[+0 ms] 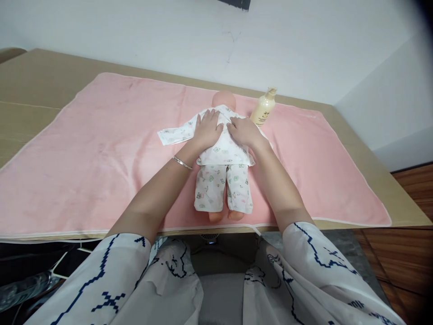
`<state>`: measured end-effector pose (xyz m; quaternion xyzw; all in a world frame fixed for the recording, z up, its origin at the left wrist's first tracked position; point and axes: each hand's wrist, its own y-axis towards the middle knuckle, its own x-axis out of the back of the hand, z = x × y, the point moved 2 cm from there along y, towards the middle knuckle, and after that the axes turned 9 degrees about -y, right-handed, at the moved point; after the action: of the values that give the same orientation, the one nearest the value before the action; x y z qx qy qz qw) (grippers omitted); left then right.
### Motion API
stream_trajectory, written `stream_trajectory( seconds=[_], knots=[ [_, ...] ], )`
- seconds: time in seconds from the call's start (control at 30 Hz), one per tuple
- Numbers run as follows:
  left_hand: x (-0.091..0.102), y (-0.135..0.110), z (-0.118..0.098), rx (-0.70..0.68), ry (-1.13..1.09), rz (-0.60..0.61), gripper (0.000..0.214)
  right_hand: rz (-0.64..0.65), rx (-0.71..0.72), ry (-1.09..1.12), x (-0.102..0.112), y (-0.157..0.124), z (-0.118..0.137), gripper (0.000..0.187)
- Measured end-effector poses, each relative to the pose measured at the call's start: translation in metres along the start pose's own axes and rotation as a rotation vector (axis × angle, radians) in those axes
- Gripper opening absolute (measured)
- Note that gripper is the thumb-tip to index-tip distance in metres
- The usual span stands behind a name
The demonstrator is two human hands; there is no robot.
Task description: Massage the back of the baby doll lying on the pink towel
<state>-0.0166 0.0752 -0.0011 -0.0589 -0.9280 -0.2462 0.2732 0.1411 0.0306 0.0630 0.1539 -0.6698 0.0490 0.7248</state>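
Note:
A baby doll point(224, 99) lies on a pink blanket, its head away from me and its face out of sight. It wears a white printed shirt point(225, 155) and matching trousers point(210, 187), with its bare feet towards me. My left hand point(208, 128) rests flat on the upper left of the shirt, fingers stretched out. On the upper right, my right hand point(245, 131) lies on the cloth, its fingers pointing inward and partly foreshortened. Both thumbs are near the doll's midline. One sleeve point(176, 134) spreads out to the left; my right arm partly hides the other.
The pink blanket point(111, 149) covers much of the wooden table point(50, 67). A cream-coloured pump bottle point(263, 108) stands just beyond my right hand. Behind the table is a white wall point(152, 40). A clear plastic bottle point(27, 289) lies below the table at left.

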Motion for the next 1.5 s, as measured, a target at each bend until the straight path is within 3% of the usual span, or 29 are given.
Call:
stream_trajectory(
  seconds=[0.17,0.33,0.5,0.7,0.97,1.13,1.37,1.5],
  knots=[
    [-0.008,-0.015,-0.036,0.017,0.085,-0.026,0.041,-0.005,-0.014,0.182,-0.026,0.015,-0.024,0.058],
    [-0.003,-0.021,-0.061,0.143,0.313,0.105,0.045,-0.064,-0.047,0.128,-0.033,0.015,-0.022,0.066],
    [0.015,-0.002,-0.045,0.204,0.333,0.192,0.05,-0.134,-0.055,0.006,-0.017,0.004,0.004,0.069],
    [0.012,0.006,-0.026,0.221,0.303,0.125,0.057,-0.122,-0.043,0.03,-0.012,0.003,0.008,0.077],
    [0.007,0.0,-0.028,0.203,0.252,0.056,0.058,-0.139,-0.084,0.21,-0.033,0.024,-0.028,0.08],
    [0.007,0.0,-0.032,0.213,0.287,0.061,0.057,-0.141,-0.083,0.167,-0.037,0.023,-0.024,0.077],
    [-0.001,-0.009,-0.059,0.174,0.314,0.093,0.05,-0.159,-0.094,0.167,-0.04,0.021,-0.03,0.062],
    [0.002,-0.005,-0.053,0.103,0.273,0.128,0.05,-0.168,-0.095,0.069,-0.031,0.018,-0.02,0.054]
  ],
)
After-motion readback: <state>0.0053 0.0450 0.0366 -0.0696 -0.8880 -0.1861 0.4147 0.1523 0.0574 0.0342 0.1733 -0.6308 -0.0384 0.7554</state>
